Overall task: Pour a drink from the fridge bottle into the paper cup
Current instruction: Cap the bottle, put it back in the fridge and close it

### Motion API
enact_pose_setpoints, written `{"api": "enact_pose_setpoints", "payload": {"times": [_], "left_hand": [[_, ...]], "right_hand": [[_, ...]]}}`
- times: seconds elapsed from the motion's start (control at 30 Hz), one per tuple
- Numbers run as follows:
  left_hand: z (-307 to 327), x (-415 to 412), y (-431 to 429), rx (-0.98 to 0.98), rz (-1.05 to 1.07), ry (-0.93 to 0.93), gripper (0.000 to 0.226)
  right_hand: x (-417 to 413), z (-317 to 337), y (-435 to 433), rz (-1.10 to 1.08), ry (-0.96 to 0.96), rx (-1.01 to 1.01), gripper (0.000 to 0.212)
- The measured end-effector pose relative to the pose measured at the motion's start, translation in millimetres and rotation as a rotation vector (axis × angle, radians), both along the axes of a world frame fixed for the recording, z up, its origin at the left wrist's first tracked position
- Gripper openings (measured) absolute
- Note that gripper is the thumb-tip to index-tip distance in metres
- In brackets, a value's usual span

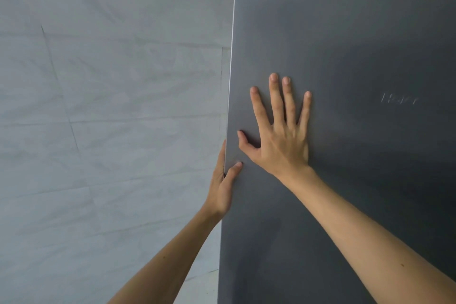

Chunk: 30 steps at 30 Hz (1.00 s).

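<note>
Hands at the fridge door, with no bottle and no paper cup anywhere in our view.

We judge this to be the door-handling step, though we cannot tell whether the fridge door is about to be pulled open or pressed shut. Our left hand is hooked round the door's left edge, thumb on the front face and fingers hidden behind, so it grips the edge. Our right hand lies flat and open on the grey front, fingers spread, holding nothing. A pale tiled wall fills the left side. If the door is opening, the next move calls for a steady pull from the left hand while the right lifts away, then a look inside for the bottle, which we take to be behind the door.
</note>
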<state>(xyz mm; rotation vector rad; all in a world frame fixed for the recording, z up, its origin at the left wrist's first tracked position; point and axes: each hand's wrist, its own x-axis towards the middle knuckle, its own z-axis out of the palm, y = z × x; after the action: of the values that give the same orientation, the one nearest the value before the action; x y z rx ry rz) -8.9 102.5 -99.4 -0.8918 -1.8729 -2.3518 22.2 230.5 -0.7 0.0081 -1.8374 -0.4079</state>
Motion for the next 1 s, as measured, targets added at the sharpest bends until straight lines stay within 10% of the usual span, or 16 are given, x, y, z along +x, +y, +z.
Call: {"api": "enact_pose_setpoints", "payload": {"times": [0.53,1.0], "left_hand": [[14,30,-71,-0.591,0.16,0.238,0.059],[9,144,-339,-1.252,0.642,0.096,0.084]], "right_hand": [[17,4,-28,-0.024,-0.187,-0.198,0.084],[88,-58,-250,0.441,-1.173,-0.135,0.084]]}}
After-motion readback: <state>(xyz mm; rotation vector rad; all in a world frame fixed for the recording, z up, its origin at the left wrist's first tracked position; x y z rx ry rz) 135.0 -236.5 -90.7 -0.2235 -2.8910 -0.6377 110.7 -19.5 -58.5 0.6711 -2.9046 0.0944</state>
